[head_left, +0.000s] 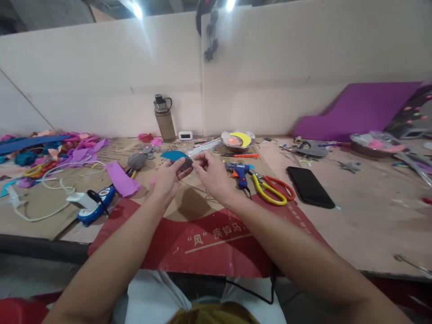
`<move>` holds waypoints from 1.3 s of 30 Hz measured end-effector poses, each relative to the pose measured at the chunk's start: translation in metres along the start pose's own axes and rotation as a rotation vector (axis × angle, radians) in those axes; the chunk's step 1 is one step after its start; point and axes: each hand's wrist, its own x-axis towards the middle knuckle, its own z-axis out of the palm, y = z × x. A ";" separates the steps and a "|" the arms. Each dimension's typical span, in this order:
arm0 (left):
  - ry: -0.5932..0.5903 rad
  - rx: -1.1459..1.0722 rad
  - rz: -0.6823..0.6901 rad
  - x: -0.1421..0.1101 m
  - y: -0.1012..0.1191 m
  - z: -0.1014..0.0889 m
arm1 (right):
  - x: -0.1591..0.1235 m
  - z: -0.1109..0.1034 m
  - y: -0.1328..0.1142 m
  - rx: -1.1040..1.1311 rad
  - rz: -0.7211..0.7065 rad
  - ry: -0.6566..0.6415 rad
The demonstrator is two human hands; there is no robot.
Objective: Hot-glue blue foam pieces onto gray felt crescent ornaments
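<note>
Above the middle of the red-and-brown board, my left hand grips a small dark grey piece between thumb and fingers. A curved blue piece shows just behind that thumb; I cannot tell whether the two are joined. Close at the right edge of the grey piece, my right hand has thumb and fingertips pinched together. Whatever lies in that pinch is too small to make out. Right of this hand lie a blue glue gun and scissors with yellow and red handles.
A black phone lies to the right. A bottle stands by the back wall, near a bowl holding a yellow crescent. Left are a grey yarn ball, a blue power strip, white cables and coloured scraps.
</note>
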 end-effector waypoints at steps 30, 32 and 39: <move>-0.061 0.011 -0.083 -0.009 0.001 0.007 | 0.004 -0.007 0.004 -0.102 -0.034 0.082; -0.072 0.024 -0.079 -0.009 0.000 0.006 | 0.004 -0.007 0.004 -0.102 -0.043 0.083; -0.080 0.041 -0.091 -0.010 0.001 0.007 | 0.005 -0.005 0.006 -0.082 -0.036 0.098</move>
